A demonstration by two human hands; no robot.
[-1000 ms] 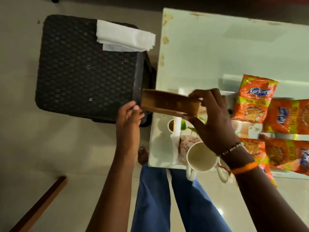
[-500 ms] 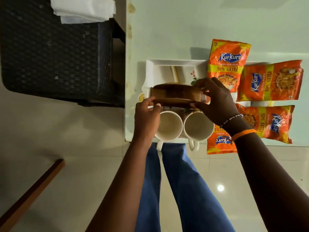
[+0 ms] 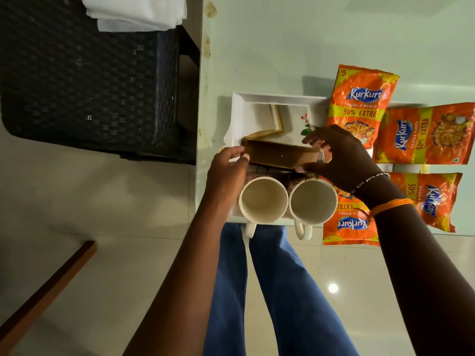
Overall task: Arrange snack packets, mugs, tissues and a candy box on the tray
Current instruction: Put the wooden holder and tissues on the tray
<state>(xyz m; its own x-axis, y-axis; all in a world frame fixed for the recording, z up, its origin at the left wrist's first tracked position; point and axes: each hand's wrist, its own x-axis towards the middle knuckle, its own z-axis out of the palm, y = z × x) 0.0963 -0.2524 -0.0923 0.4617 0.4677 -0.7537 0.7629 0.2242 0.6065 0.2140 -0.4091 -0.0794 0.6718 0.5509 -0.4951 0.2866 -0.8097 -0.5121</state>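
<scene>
Floor: pale glossy tiles, blue trouser legs below the table (image 3: 282,47) edge.
Stool: dark woven stool (image 3: 90,80) at far left, folded tissues (image 3: 136,12) on its top corner.
Tray: white tray (image 3: 239,111) on the pale green table.
Left hand: left hand (image 3: 226,170), fingers clamped on the left end of the brown candy box (image 3: 280,155).
Candy box: held over the tray, just behind the mugs.
Mugs: two white mugs (image 3: 263,200) side by side, touching, at the tray's near edge.
Right hand: right hand (image 3: 341,160), fingers pinching the box's right end.
Snack packets: four orange packets (image 3: 362,104) at right.
</scene>
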